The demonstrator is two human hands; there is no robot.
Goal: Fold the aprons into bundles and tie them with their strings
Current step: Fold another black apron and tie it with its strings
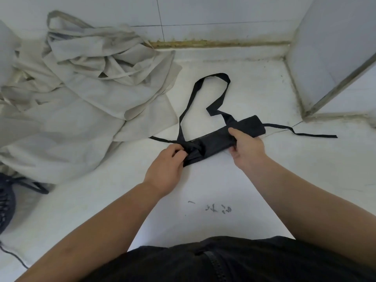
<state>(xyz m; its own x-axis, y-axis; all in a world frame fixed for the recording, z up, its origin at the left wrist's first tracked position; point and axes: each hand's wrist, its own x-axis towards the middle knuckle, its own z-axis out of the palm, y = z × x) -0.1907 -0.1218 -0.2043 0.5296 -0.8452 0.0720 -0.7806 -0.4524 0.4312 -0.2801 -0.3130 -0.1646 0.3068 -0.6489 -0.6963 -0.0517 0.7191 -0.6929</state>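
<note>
A black apron (215, 142) lies folded into a long narrow bundle on the white counter (203, 186). My left hand (165, 169) pinches its near-left end, where the fabric bunches. My right hand (247, 148) grips the bundle right of its middle, thumb on top. A wide black neck strap (205, 89) loops away toward the wall. One thin string (301, 133) trails off to the right, and another (160, 139) pokes out to the left.
A heap of crumpled pale grey aprons (81, 94) with their straps fills the left side. A dark tied bundle (6, 202) sits at the far left edge. Tiled walls (203, 17) close the back and a panel (329, 58) the right.
</note>
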